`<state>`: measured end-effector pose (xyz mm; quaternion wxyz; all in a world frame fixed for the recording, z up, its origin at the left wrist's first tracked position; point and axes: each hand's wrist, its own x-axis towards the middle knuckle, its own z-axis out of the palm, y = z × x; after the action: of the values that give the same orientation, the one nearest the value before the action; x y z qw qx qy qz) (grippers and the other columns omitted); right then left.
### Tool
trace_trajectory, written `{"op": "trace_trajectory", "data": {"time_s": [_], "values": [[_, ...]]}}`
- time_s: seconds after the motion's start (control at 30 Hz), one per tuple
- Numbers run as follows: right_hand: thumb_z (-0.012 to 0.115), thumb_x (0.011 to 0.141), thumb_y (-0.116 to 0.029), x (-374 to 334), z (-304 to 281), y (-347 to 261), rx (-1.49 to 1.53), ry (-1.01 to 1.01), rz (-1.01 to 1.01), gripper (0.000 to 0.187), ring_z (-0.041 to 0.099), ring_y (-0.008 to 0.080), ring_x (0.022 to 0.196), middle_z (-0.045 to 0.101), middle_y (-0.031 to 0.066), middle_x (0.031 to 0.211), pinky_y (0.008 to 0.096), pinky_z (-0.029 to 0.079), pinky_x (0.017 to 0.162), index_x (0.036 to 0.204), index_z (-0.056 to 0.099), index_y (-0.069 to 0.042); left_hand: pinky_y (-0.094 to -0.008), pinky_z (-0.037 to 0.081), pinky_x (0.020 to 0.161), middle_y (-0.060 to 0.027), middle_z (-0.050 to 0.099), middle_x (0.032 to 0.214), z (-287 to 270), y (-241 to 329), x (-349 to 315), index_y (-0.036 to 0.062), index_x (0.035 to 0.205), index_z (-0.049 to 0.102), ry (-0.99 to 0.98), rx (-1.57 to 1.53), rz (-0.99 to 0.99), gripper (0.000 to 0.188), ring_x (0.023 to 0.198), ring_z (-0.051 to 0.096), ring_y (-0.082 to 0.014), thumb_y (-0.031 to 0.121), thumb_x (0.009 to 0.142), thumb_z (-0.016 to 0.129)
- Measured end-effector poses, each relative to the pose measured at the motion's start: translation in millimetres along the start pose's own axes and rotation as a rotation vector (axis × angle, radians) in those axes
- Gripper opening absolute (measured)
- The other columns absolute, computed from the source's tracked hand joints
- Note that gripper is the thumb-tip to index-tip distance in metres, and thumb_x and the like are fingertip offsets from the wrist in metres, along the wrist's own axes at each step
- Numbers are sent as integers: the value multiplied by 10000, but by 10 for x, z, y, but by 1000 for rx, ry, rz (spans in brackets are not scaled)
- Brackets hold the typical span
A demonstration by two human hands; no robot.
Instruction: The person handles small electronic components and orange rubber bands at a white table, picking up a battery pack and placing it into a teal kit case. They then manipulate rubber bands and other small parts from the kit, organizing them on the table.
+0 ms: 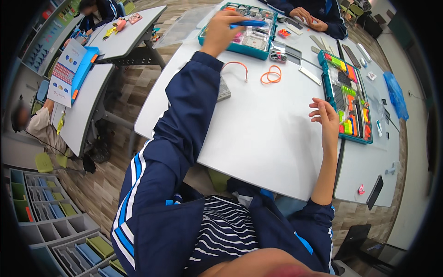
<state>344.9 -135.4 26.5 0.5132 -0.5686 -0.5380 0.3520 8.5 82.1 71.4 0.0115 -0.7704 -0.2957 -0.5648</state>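
Note:
My left hand (pixel 220 33) reaches over the far-left kit box (pixel 264 51), a teal case of electronic and mechanical parts. Its fingers are closed on a long blue piece (pixel 250 23), whose exact kind I cannot make out. My right hand (pixel 326 115) hovers by the near-left edge of a second teal kit box (pixel 357 137), full of coloured building parts. That hand is empty, its fingers loosely bent and apart. Partly hidden by my left sleeve, a grey block (pixel 224 91) lies near an orange-red wire (pixel 246 69). Orange rubber bands (pixel 271 75) lie farther right.
Across the white table (pixel 258 138), another person's hands (pixel 308 17) meet near grey strips (pixel 323 44). A small clear box (pixel 278 51) and a white strip (pixel 310 75) lie between the kits. A blue plastic bag (pixel 397 94) sits at the right, a black bar (pixel 374 191) nearer.

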Motion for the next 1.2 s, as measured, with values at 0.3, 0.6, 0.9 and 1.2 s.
{"op": "trace_trajectory", "data": {"time_s": [0.3,0.6,0.9,1.2], "values": [[554,1024,-243,22,26,106,1,-97,32,298,618,95,748,682,58,896,222,492,659,1126,689,2,-668,191,1131,-14,636,1152,45,-892,-613,211,1153,727,-268,407,-269,333,1135,569,-251,84,868,610],[558,1024,-223,6,48,140,-61,-158,41,279,609,83,736,678,54,886,212,486,655,1107,693,7,-605,111,1193,-37,546,1442,155,-1044,-847,191,1326,636,-301,349,-286,450,1398,421,-201,175,916,453],[566,1013,-221,11,70,203,-92,-196,59,271,608,84,736,682,51,877,218,480,657,1091,698,3,-629,106,1173,-111,498,1382,352,-902,-1009,145,1363,580,-124,656,-207,486,1369,376,-285,335,917,544],[583,1000,-228,6,103,309,-111,-209,79,256,600,81,721,685,46,858,220,465,653,1061,708,-14,-589,205,1143,-73,520,1271,236,-648,-1000,176,1328,586,-172,595,-245,481,1277,419,-281,338,881,661]]}}
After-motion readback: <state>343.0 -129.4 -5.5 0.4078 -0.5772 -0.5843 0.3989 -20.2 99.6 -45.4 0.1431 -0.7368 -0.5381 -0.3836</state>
